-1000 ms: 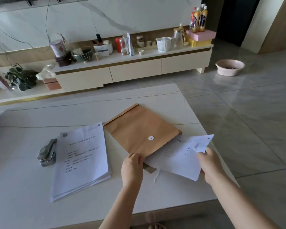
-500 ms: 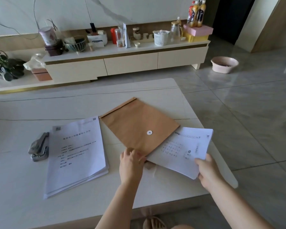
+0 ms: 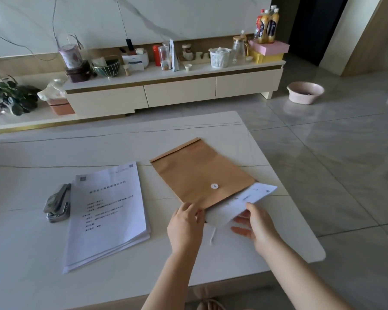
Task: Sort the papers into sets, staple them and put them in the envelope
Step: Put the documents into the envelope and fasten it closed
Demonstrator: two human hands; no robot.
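Risk: the paper set (image 3: 240, 203) may snag or crumple at the mouth of the envelope (image 3: 202, 173) if that mouth closes. The right hand (image 3: 255, 222) pinches the set's near edge, thumb on top, fingers beneath. The left hand (image 3: 185, 222) grips the envelope's near-left corner. The set lies partly inside. Left, a paper stack (image 3: 108, 211) remains beside the stapler (image 3: 57, 203).

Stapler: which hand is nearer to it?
Left. The left hand holds the envelope mouth, with the paper stack between it and the stapler. The right hand, feeding papers in, is farther off.
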